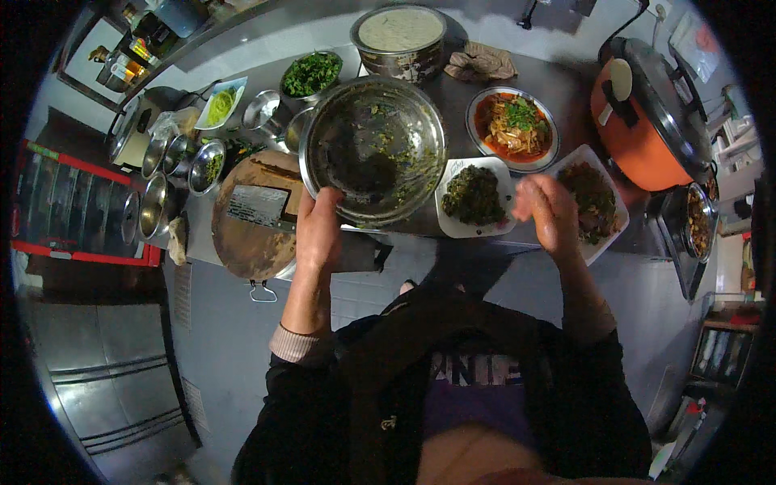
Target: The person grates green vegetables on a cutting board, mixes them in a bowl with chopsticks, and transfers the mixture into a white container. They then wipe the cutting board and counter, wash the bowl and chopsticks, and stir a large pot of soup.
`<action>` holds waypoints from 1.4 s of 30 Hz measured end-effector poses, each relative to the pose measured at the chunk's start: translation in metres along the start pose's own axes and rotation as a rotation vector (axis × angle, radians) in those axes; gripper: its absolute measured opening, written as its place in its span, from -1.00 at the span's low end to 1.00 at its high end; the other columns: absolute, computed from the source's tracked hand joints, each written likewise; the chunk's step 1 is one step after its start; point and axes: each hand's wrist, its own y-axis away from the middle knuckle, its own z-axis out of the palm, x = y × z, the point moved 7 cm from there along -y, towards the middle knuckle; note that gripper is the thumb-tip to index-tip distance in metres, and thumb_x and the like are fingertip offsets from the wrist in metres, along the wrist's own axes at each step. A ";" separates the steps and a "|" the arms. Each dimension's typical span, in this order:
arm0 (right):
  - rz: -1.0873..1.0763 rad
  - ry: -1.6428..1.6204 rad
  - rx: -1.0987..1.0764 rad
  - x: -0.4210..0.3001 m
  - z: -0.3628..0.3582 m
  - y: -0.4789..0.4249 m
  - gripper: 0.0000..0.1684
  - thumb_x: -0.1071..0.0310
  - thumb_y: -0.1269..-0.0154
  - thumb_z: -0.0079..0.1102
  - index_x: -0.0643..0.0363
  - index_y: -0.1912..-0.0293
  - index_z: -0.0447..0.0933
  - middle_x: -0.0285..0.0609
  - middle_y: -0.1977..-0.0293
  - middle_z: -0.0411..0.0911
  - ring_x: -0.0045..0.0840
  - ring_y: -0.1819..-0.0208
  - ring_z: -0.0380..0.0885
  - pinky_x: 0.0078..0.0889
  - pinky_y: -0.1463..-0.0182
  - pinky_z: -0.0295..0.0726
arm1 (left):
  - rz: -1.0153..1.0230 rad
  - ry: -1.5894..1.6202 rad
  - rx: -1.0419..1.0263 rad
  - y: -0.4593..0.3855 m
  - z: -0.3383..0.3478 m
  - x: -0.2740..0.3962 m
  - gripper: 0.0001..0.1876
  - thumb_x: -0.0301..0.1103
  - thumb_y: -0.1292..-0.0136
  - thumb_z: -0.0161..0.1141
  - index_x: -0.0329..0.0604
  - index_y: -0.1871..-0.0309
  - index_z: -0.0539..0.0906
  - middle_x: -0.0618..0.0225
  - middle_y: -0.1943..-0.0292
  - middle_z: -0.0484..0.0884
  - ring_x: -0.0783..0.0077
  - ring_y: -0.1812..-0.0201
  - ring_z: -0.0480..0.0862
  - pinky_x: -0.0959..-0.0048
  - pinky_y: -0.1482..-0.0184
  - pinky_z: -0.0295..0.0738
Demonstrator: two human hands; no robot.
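My left hand [321,227] grips the near-left rim of a large metal mixing bowl [364,157], which is tilted and has green food bits stuck inside. To its right, a white dish [448,223] holds a heap of dark green chopped food. My right hand [547,212] is raised between that dish and a white rectangular tray [618,227] of mixed food; its fingers are bent and slightly blurred. Behind them sits a metal plate [553,142] of red, oily food topped with green herbs. A cleaver [257,205] lies on the round wooden chopping board [248,251] at the left.
An orange pot [636,139] with a dark lid stands at the right, a large metal pot [397,60] at the back. Small metal bowls [206,167], a bowl of chopped greens [312,76] and a white dish of green shreds [221,106] are at the left. A crumpled brown cloth [482,62] lies behind.
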 end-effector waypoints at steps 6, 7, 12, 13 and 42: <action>-0.347 0.016 -0.225 -0.040 0.095 -0.072 -0.73 0.36 -0.33 -0.07 0.30 0.04 0.41 -0.17 0.15 0.50 -0.56 0.06 0.46 -0.54 -0.04 0.38 | 0.268 -0.441 -0.083 0.006 0.033 0.014 -0.41 -0.48 -0.12 -0.14 -0.22 -0.29 0.15 0.08 -0.10 0.32 0.24 -0.10 0.34 0.44 -0.18 0.16; -0.285 0.104 -0.167 -0.023 0.103 -0.091 -0.72 0.34 -0.31 -0.05 0.30 0.06 0.41 -0.14 0.15 0.51 -0.51 0.07 0.47 -0.52 -0.03 0.39 | 0.303 -0.490 -0.077 -0.001 0.029 0.001 -0.36 -0.51 -0.09 -0.14 -0.20 -0.33 0.09 0.02 -0.15 0.27 0.17 -0.15 0.31 0.41 -0.21 0.13; -0.223 0.461 -0.072 -0.023 0.127 -0.128 -0.73 0.33 -0.23 -0.05 0.29 0.12 0.42 0.06 0.14 0.49 -0.18 0.09 0.49 -0.31 0.04 0.44 | 0.350 -0.394 -0.238 0.007 0.053 -0.003 -0.38 -0.56 -0.03 -0.11 -0.34 -0.27 0.15 -0.10 -0.10 0.32 0.06 -0.15 0.32 0.35 -0.22 0.14; -0.351 0.555 -0.081 -0.037 0.141 -0.123 -0.75 0.39 -0.19 -0.09 0.33 0.18 0.39 0.10 0.22 0.47 -0.09 0.15 0.46 -0.20 0.07 0.44 | 0.345 -0.432 -0.232 0.005 0.048 -0.006 -0.39 -0.56 -0.02 -0.11 -0.34 -0.25 0.17 -0.08 -0.08 0.34 0.08 -0.13 0.34 0.35 -0.20 0.15; -1.088 1.042 -0.132 -0.097 0.101 -0.097 -0.80 0.44 0.01 0.00 0.25 0.30 0.41 -0.08 0.33 0.40 -0.23 0.26 0.45 -0.27 0.31 0.52 | 0.510 -0.494 -0.292 -0.027 0.072 0.020 -0.39 -0.58 -0.01 -0.10 -0.34 -0.25 0.20 -0.12 -0.08 0.35 0.01 -0.14 0.32 0.29 -0.23 0.13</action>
